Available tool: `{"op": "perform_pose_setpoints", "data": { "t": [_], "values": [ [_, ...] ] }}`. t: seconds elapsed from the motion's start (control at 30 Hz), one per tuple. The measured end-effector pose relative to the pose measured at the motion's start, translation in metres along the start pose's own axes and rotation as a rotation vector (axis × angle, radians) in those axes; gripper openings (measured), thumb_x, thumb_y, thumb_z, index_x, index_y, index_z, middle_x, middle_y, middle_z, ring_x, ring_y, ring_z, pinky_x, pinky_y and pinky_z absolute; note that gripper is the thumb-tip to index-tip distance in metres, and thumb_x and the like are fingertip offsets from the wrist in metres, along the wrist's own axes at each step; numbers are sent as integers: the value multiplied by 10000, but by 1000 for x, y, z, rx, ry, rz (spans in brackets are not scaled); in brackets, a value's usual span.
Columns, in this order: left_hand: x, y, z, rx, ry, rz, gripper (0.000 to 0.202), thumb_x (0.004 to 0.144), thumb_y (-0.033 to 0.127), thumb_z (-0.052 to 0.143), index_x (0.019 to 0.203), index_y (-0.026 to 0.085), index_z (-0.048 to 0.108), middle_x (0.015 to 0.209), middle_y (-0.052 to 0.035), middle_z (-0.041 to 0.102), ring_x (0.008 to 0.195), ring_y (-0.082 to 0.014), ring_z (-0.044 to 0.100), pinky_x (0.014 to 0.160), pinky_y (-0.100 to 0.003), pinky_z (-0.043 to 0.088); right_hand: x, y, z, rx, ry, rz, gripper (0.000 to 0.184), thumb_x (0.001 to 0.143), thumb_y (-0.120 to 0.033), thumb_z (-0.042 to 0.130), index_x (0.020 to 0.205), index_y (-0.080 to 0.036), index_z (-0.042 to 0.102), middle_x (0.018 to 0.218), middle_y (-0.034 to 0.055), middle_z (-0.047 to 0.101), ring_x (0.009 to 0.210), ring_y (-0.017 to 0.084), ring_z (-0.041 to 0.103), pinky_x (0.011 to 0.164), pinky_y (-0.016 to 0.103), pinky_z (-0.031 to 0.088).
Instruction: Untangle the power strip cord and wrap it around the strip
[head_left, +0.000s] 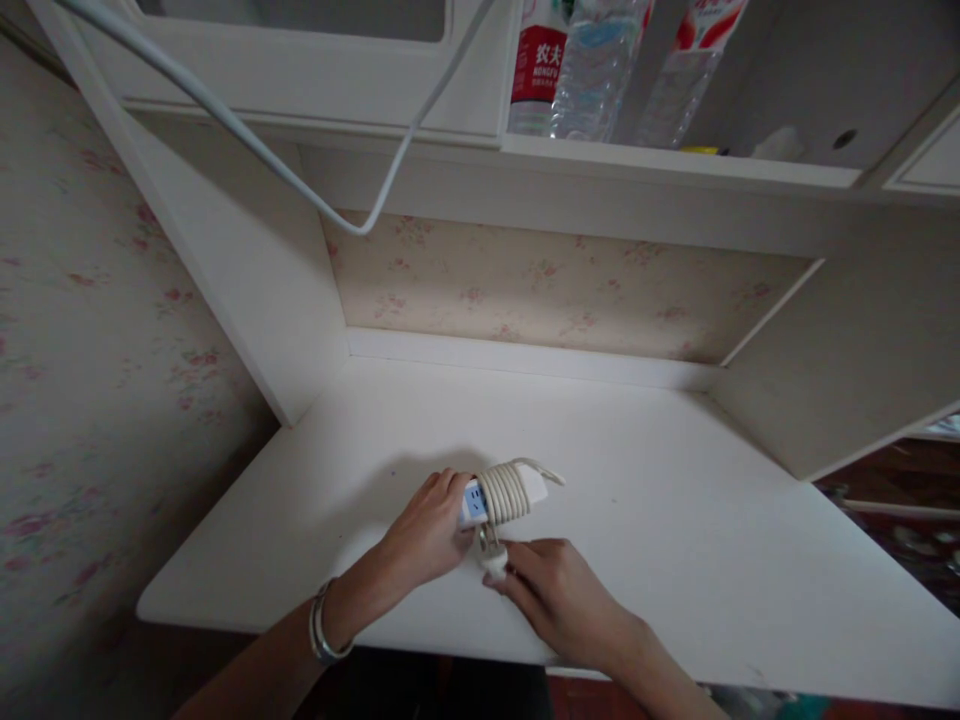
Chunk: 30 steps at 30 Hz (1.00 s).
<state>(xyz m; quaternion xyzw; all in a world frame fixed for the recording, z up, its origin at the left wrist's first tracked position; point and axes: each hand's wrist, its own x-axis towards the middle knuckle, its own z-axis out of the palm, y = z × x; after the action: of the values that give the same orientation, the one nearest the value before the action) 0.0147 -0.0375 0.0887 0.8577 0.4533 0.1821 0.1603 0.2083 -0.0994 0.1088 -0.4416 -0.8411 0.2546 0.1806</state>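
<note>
A white power strip [536, 485] lies on the white desk [675, 520], with its own white cord [504, 492] wound round it in several turns. My left hand [427, 530] is closed round the strip's left end, fingers curled over the top. My right hand [551, 590] pinches the white plug [493, 557] at the cord's end, just below the strip. A bracelet sits on my left wrist [324, 625].
A white cable [300, 185] hangs in a loop from above at the back left. Three plastic bottles [592, 65] stand on the shelf overhead. White side panels close in the desk on both sides, and floral wallpaper [562, 290] lines the back.
</note>
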Motion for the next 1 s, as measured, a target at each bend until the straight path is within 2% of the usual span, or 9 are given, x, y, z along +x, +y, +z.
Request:
{"op": "perform_pose_setpoints", "data": {
  "t": [0.17,0.3,0.47,0.57,0.67,0.73,0.83,0.93,1.0],
  "values": [
    [-6,8,22,104,-9,114,295,778,145,566,1070,178,544,1083,-79,600,1065,-246,525,1013,-390,395,21,9,8,-37,223,121,348,959,-424,424,758,-192,588,673,6,631,629,133,575,604,237,363],
    [-13,14,29,135,-13,135,284,753,134,591,1031,183,557,1052,-76,607,1035,-253,542,981,-400,432,26,13,11,29,340,272,331,919,-467,485,769,-206,620,659,-3,640,600,133,578,577,231,371],
    [-20,15,37,94,6,98,308,747,98,540,1038,198,520,1038,-67,623,1003,-244,571,940,-407,465,23,20,15,33,316,288,299,900,-473,520,794,-210,616,659,-1,632,626,153,589,582,237,398],
    [-21,16,41,40,16,43,317,739,65,502,1025,201,493,1003,-62,631,967,-238,592,881,-395,493,20,26,20,-5,401,263,300,877,-490,554,962,-210,621,720,10,631,666,162,590,606,250,422],
    [-19,17,41,-9,33,59,371,723,47,504,1060,201,473,1046,-70,630,992,-237,591,892,-389,490,18,28,22,-86,436,166,299,928,-438,492,1072,-225,642,851,49,641,752,161,599,677,258,437],
    [-17,17,40,-25,44,66,432,720,44,502,1120,202,453,1081,-76,628,1010,-237,590,902,-389,487,18,25,20,-189,420,155,298,963,-391,432,1053,-234,668,862,54,631,757,153,591,689,255,429],
    [-15,17,40,-1,67,35,596,715,47,494,1278,196,364,1123,-96,629,1018,-244,594,898,-395,493,20,19,15,-353,369,223,320,980,-357,384,1038,-236,674,829,51,616,739,152,578,670,249,421],
    [-12,14,44,53,114,9,662,745,66,491,1367,181,293,1150,-122,625,1043,-249,593,915,-394,490,22,16,12,-408,310,242,331,982,-327,370,1190,-232,610,911,71,631,806,175,597,669,249,444],
    [-9,11,46,76,150,-7,630,780,112,507,1374,174,308,1140,-128,631,1050,-256,593,923,-394,489,20,17,14,-348,309,224,363,979,-310,371,1286,-222,543,1011,91,630,896,194,602,711,262,471]
  ]
}}
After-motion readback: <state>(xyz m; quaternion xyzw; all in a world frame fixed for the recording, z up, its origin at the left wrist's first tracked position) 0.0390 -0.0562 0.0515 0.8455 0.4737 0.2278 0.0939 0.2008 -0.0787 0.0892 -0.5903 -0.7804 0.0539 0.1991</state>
